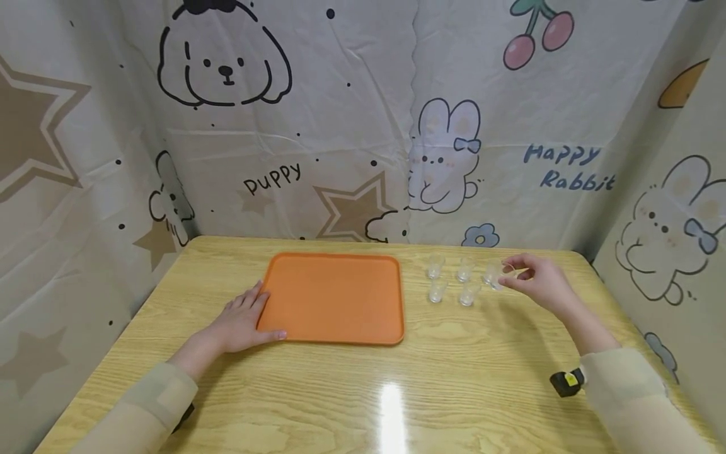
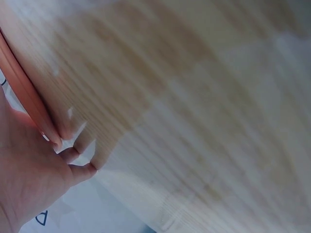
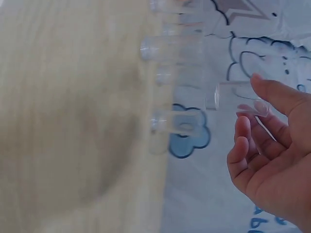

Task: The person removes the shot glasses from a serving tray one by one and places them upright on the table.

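An orange rectangular tray (image 1: 334, 299) lies on the table. My left hand (image 1: 241, 325) rests at its left front corner, fingers spread along the left side and thumb on the front rim. In the left wrist view, that hand's fingers (image 2: 82, 170) touch the table beside the tray's edge. My right hand (image 1: 535, 280) pinches a small clear glass (image 3: 224, 97) near its rim between thumb and fingers. The right wrist view shows this glass raised off the table, apart from the others. Several similar clear glasses (image 1: 466, 295) stand upright in two rows right of the tray.
The wooden table (image 1: 329, 391) ends at a back edge against a printed cloth (image 1: 351, 126) with cartoon animals. More cloth hangs along the left and right sides. A bright light reflection lies on the table's front part.
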Demonstrator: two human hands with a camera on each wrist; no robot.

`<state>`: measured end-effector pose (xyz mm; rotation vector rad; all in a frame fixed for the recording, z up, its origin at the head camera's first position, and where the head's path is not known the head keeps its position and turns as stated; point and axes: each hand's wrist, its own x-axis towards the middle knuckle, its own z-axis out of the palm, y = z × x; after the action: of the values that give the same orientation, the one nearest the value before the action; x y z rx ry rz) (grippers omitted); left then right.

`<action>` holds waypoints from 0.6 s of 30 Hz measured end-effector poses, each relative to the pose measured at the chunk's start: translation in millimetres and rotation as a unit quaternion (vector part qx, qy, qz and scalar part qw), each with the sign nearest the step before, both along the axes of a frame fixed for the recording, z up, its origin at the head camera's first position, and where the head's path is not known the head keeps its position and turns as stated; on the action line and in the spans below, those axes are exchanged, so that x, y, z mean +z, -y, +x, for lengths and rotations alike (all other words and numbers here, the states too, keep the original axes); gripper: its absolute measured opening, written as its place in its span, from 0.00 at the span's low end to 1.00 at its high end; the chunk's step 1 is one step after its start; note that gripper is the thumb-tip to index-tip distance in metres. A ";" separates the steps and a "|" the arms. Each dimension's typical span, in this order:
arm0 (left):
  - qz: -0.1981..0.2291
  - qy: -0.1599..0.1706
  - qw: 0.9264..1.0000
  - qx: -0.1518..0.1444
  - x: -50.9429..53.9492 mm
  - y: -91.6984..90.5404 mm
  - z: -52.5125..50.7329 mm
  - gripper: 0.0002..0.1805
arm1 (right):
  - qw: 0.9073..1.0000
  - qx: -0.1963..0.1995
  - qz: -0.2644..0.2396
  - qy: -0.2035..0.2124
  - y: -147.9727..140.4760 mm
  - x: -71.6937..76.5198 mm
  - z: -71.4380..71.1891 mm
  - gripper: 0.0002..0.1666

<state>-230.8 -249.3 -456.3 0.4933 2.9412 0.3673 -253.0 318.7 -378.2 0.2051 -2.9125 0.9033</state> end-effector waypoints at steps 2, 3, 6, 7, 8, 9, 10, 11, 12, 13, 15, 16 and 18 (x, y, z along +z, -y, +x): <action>-0.001 0.000 1.000 0.000 -1.0 0.3 0.0 0.62 | 1.000 -0.011 -0.005 0.008 -2.5 -9.5 0.8 0.28; -0.001 -0.001 1.000 0.000 -1.4 0.6 0.1 0.63 | 1.000 -0.013 -0.008 0.010 -3.3 -13.8 1.0 0.28; 0.000 0.000 1.000 0.003 -1.6 1.2 0.6 0.63 | 0.999 -0.017 -0.020 0.023 -5.5 -24.9 1.2 0.28; 0.000 0.000 1.000 0.003 -1.5 1.3 0.8 0.63 | 0.999 -0.017 -0.024 0.027 -6.3 -28.3 0.8 0.28; 0.000 0.000 1.000 0.004 -1.3 1.4 1.0 0.63 | 0.999 -0.017 -0.027 0.033 -7.0 -31.3 0.5 0.28; 0.000 0.000 1.000 0.004 -1.0 1.3 1.3 0.63 | 0.999 -0.017 -0.029 0.038 -7.7 -34.2 -0.1 0.28; 0.000 0.001 1.000 0.005 -0.8 1.2 1.4 0.63 | 0.998 -0.016 -0.029 0.044 -8.5 -36.9 -0.7 0.28; 0.000 0.001 1.000 0.004 -0.4 0.9 1.4 0.63 | 0.998 -0.016 -0.028 0.048 -9.5 -39.4 -1.3 0.27; -0.001 0.001 1.000 0.004 0.2 0.4 1.4 0.63 | 0.998 -0.015 -0.028 0.050 -10.3 -41.6 -1.8 0.27; -0.001 0.002 1.000 0.003 0.6 0.0 1.2 0.63 | 0.998 -0.014 -0.027 0.053 -11.2 -43.5 -2.3 0.26; -0.001 0.004 1.000 0.001 2.1 -1.0 0.5 0.63 | 0.998 -0.011 -0.026 0.057 -12.7 -46.2 -2.8 0.26; -0.001 0.007 1.000 -0.001 3.0 -1.3 0.0 0.63 | 0.998 -0.010 -0.027 0.059 -13.3 -47.0 -2.9 0.26; 0.000 0.014 1.000 -0.004 5.7 -2.0 -1.1 0.62 | 0.998 -0.009 -0.028 0.061 -13.9 -48.1 -3.4 0.26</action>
<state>-232.0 -247.3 -450.6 0.4940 2.9108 0.3706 -256.4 332.6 -426.3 0.1230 -2.9886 1.0290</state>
